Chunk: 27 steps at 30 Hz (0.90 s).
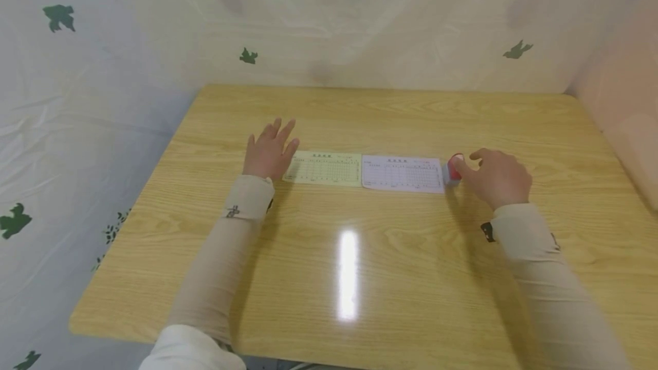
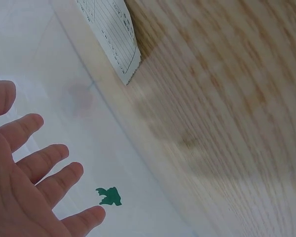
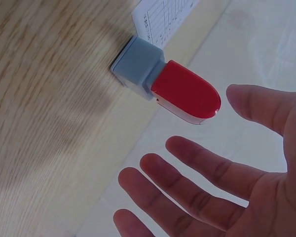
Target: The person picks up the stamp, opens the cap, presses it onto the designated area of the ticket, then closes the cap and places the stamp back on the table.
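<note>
A self-inking stamp with a red handle and grey-blue base [image 3: 185, 94] stands upright on the table, just right of a pale purple printed form [image 1: 402, 173]. My right hand [image 1: 497, 179] is beside the stamp, thumb and fingers spread around its handle with a gap showing in the right wrist view. To the left, edge to edge with the purple form, lies a pale green printed form [image 1: 326, 168]. Near its left end my left hand [image 1: 267, 152] hovers with fingers spread, holding nothing; in the left wrist view the form's corner [image 2: 119, 49] lies beyond the fingers.
The wooden table [image 1: 349, 119] has rounded corners, and its front edge runs below the forearms. A light curtain [image 1: 319, 27] with green bird shapes hangs behind and to the left. A bright lamp reflection [image 1: 348, 276] shows on the tabletop.
</note>
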Tool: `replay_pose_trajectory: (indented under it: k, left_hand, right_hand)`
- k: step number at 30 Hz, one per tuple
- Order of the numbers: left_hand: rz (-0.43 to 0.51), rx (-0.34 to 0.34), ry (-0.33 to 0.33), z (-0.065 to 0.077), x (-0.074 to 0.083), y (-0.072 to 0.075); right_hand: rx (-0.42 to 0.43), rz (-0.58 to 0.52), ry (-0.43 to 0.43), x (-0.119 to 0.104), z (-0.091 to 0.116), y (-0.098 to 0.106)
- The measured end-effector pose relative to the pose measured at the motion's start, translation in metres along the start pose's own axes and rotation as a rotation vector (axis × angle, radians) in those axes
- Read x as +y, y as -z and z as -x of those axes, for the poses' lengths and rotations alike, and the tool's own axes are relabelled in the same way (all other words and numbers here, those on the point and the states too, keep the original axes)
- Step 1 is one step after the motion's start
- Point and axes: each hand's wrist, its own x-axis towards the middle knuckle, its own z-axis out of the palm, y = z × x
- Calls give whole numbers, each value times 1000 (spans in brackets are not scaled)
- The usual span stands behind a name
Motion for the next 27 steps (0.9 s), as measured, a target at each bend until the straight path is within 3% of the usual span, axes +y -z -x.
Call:
replay_pose_trajectory:
  k: [27]
  left_hand:
    - [-13, -3, 3, -2, -1, -2]
  right_hand:
    - [18, -15, -20, -3, 1, -6]
